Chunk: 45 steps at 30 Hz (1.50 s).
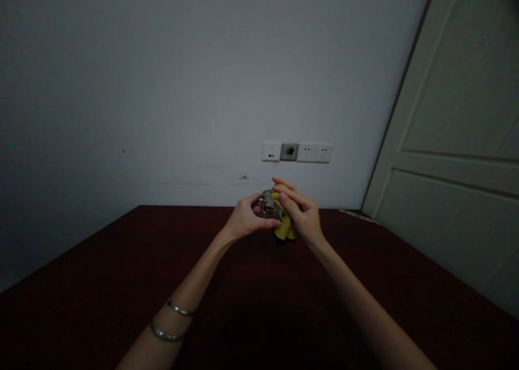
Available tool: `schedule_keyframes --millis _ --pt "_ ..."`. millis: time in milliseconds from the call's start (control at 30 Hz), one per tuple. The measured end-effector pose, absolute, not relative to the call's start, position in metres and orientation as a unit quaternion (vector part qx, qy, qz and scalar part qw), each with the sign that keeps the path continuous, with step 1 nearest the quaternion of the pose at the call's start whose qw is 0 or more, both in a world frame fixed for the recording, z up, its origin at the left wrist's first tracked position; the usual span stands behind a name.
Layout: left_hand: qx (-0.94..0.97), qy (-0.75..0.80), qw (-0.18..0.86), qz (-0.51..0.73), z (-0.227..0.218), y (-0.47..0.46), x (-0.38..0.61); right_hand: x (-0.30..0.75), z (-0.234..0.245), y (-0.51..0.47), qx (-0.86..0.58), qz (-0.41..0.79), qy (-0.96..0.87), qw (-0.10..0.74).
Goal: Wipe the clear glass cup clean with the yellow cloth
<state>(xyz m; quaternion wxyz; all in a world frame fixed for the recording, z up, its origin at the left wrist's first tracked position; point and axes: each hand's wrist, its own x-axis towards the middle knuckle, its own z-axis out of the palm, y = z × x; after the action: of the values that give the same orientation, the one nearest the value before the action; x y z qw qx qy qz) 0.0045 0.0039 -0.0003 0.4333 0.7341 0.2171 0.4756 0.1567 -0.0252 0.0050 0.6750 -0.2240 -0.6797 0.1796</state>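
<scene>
My left hand point(246, 218) is closed around a small clear glass object point(268, 205), perhaps a jar or cup, with its thumb along the lower side. A yellow cloth point(286, 228) is bunched in my right hand point(302, 210), whose fingers press it against the right side of the glass. Both hands are held above the dark red table, near its far side. Fingers and cloth hide part of the glass, so its full shape cannot be made out.
The dark red table point(121, 272) reaches back to a pale wall point(182, 88). Sockets and switches point(314, 153) are set in the wall behind my hands. A panelled door point(458, 143) stands at the right, and a thin flat strip point(359, 216) lies at the table's far right edge.
</scene>
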Motion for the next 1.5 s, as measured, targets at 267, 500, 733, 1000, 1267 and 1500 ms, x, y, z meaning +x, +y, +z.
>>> schedule_keyframes --millis 267,500,733,1000,1267,1500 --pt "0.769 0.303 0.346 0.444 -0.007 0.013 0.006 0.161 0.006 -0.024 -0.226 0.129 -0.741 0.619" --pt "0.777 0.324 0.333 0.424 -0.007 0.011 0.004 0.168 0.011 -0.028 -0.192 0.105 -0.817 0.533" --pt "0.766 0.319 0.367 0.421 -0.002 0.009 0.004 0.164 0.008 -0.022 -0.25 0.133 -0.724 0.629" --pt "0.714 0.31 0.483 0.402 0.005 0.007 0.003 0.184 0.017 -0.034 -0.235 0.164 -0.853 0.436" --pt "0.709 0.318 0.497 0.386 0.009 0.004 0.0 0.175 0.005 -0.026 -0.262 0.082 -0.841 0.466" --pt "0.776 0.24 0.506 0.289 0.009 0.007 -0.01 0.181 0.011 -0.027 -0.305 0.154 -0.774 0.533"
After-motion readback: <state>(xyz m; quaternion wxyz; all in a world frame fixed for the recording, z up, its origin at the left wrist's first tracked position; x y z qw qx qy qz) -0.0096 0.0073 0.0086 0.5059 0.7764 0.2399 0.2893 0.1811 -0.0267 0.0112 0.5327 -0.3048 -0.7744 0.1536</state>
